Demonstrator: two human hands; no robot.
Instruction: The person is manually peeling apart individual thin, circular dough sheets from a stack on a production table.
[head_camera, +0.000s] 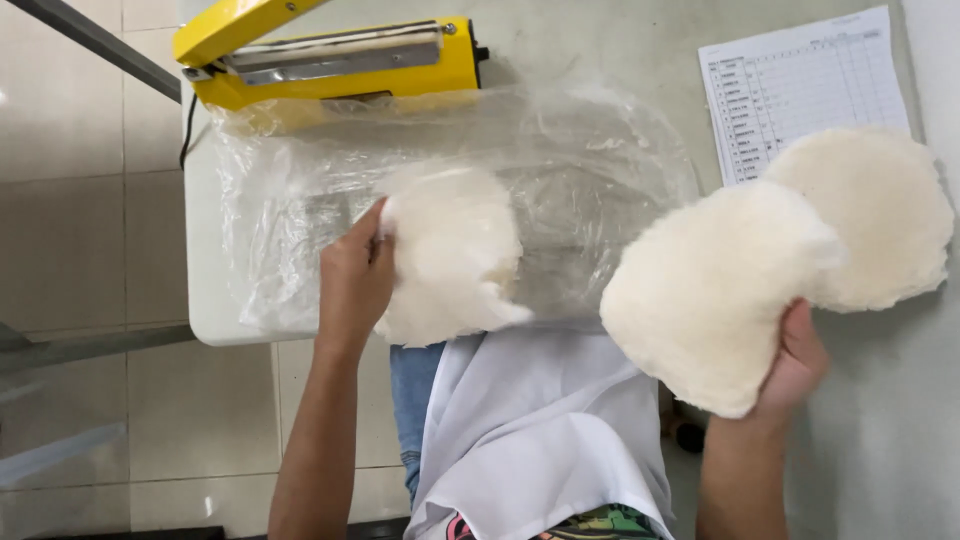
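Note:
My left hand (352, 282) grips a round white fluffy pad (455, 255) by its left edge, holding it over a stack of clear plastic bags (590, 190) on the table. My right hand (797, 362) holds a second white fluffy pad (712, 292) from below, lifted at the table's near edge. A third similar pad (880, 215) lies flat on the table behind it, partly overlapped by the held one.
A yellow heat sealer (330, 55) stands at the back of the white table (210, 300). A printed paper sheet (790, 85) lies at the back right. Tiled floor shows on the left. White cloth covers my lap below.

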